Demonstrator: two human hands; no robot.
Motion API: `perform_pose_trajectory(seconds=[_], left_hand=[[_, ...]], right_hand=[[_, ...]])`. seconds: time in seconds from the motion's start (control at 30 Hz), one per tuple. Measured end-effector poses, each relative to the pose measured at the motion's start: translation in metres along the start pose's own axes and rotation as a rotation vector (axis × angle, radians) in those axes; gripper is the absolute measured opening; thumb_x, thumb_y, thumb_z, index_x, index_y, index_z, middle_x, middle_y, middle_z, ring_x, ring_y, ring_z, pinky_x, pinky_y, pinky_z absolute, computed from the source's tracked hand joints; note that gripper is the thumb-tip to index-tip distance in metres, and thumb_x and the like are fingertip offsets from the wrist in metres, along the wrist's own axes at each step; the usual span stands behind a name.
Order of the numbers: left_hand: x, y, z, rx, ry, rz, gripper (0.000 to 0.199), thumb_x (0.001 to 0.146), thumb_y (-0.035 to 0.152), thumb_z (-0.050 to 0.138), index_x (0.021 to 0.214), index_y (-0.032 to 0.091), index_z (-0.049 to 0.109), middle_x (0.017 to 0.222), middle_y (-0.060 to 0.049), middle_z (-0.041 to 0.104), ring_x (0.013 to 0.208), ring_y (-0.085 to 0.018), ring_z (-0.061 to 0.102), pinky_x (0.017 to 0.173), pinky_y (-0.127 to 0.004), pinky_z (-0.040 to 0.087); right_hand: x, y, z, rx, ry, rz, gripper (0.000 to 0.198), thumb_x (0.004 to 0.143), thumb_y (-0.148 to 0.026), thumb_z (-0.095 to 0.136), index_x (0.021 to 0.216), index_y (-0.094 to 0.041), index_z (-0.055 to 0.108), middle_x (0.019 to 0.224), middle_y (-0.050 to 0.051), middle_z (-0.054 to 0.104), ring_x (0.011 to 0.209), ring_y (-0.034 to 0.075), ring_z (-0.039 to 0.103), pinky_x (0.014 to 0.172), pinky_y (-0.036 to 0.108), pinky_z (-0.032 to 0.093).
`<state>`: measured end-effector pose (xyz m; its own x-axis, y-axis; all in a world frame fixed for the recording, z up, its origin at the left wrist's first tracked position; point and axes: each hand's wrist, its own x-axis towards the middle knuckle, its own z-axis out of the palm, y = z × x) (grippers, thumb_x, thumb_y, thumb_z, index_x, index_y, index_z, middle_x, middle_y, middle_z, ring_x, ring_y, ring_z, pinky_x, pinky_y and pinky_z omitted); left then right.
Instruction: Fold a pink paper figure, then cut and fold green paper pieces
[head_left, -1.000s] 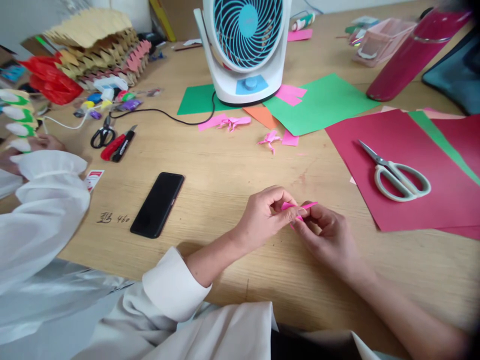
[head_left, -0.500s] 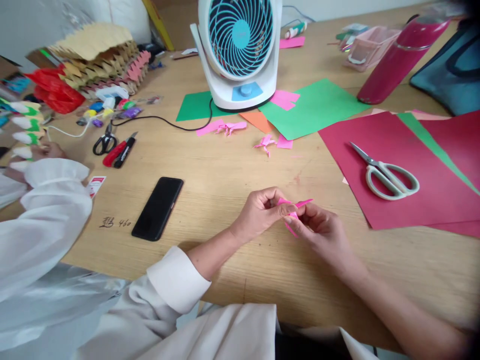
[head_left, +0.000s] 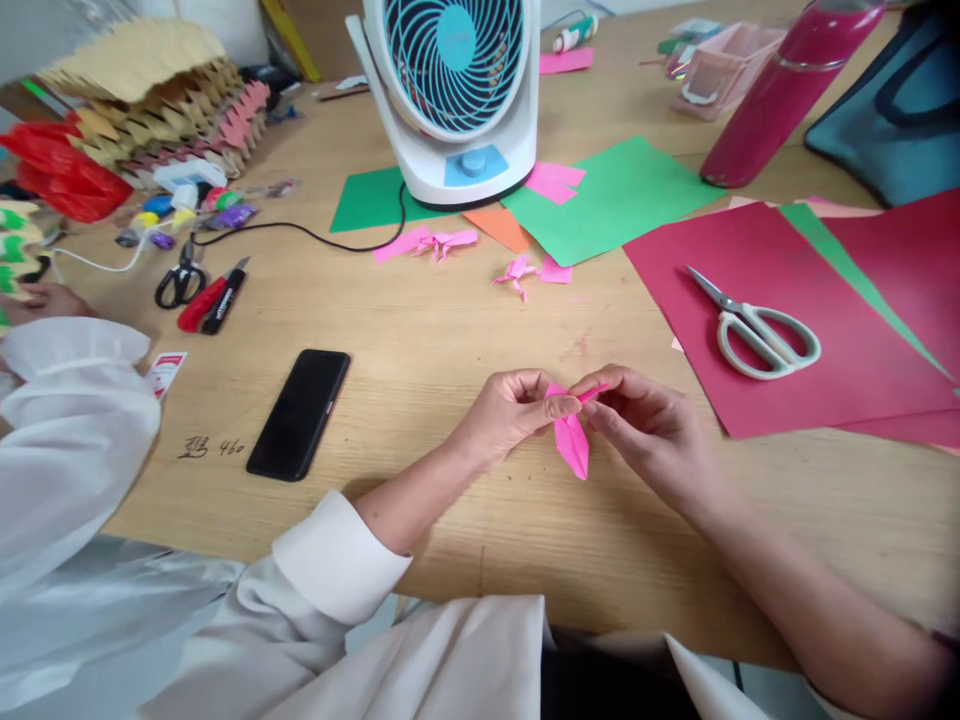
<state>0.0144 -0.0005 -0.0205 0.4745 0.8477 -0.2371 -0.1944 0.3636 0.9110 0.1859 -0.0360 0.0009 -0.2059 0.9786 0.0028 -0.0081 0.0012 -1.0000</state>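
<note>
Between my two hands is a piece of folded pink paper point(head_left: 572, 446), with one pointed flap hanging down and a thin point sticking out to the upper right. My left hand point(head_left: 517, 412) pinches its left side between thumb and fingers. On the thin point, my right hand point(head_left: 637, 418) has its thumb and forefinger closed. The fingers hide the middle of the fold. Beyond my hands, two folded pink paper figures, a nearer one point(head_left: 517, 272) and a farther one point(head_left: 444, 243), lie on the wooden table point(head_left: 420, 330).
White-handled scissors point(head_left: 765, 335) rest on red paper point(head_left: 675, 265) at right. A fan point(head_left: 457, 110) stands behind on green sheets point(head_left: 611, 200). Left are a phone point(head_left: 298, 412), a box cutter point(head_left: 225, 298) and black scissors point(head_left: 180, 282). A co-worker's sleeve point(head_left: 75, 400) reaches in. A pink bottle point(head_left: 787, 100) stands back right.
The pink paper has turned in my fingers, so its wide pointed flap now shows below them. My right hand's grip has shifted slightly. The whole view has swung a little, moving things leftward.
</note>
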Motion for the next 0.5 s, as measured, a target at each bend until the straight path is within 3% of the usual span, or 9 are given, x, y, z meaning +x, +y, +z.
perform_pose_trajectory(seconds=[0.13, 0.3, 0.5], left_hand=[[-0.0013, 0.0017, -0.0017, 0.146, 0.022, 0.051, 0.044, 0.068, 0.048, 0.083, 0.064, 0.015, 0.054, 0.060, 0.005, 0.045, 0.056, -0.006, 0.037, 0.055, -0.023, 0.026], [-0.0050, 0.0078, 0.0002, 0.372, 0.069, 0.200, 0.040, 0.072, 0.048, 0.080, 0.062, 0.015, 0.060, 0.056, 0.005, 0.042, 0.054, -0.007, 0.032, 0.052, -0.025, 0.023], [-0.0063, 0.0075, 0.0033, 0.315, -0.006, 0.239, 0.035, 0.075, 0.046, 0.078, 0.068, 0.015, 0.063, 0.063, 0.003, 0.052, 0.058, -0.008, 0.044, 0.056, -0.024, 0.033]], right_hand=[[-0.0006, -0.0030, -0.0004, -0.047, 0.030, 0.020, 0.010, 0.090, -0.031, 0.065, 0.091, -0.021, 0.066, 0.082, 0.002, 0.065, 0.072, 0.015, 0.058, 0.064, 0.028, 0.048], [-0.0028, -0.0019, 0.0002, 0.015, 0.038, 0.057, 0.011, 0.091, -0.032, 0.064, 0.091, -0.021, 0.064, 0.072, -0.001, 0.059, 0.065, 0.013, 0.054, 0.060, 0.027, 0.047], [-0.0068, -0.0023, 0.0039, -0.033, 0.036, 0.001, 0.013, 0.094, -0.035, 0.061, 0.093, -0.022, 0.060, 0.079, 0.000, 0.056, 0.068, 0.014, 0.053, 0.060, 0.028, 0.045]])
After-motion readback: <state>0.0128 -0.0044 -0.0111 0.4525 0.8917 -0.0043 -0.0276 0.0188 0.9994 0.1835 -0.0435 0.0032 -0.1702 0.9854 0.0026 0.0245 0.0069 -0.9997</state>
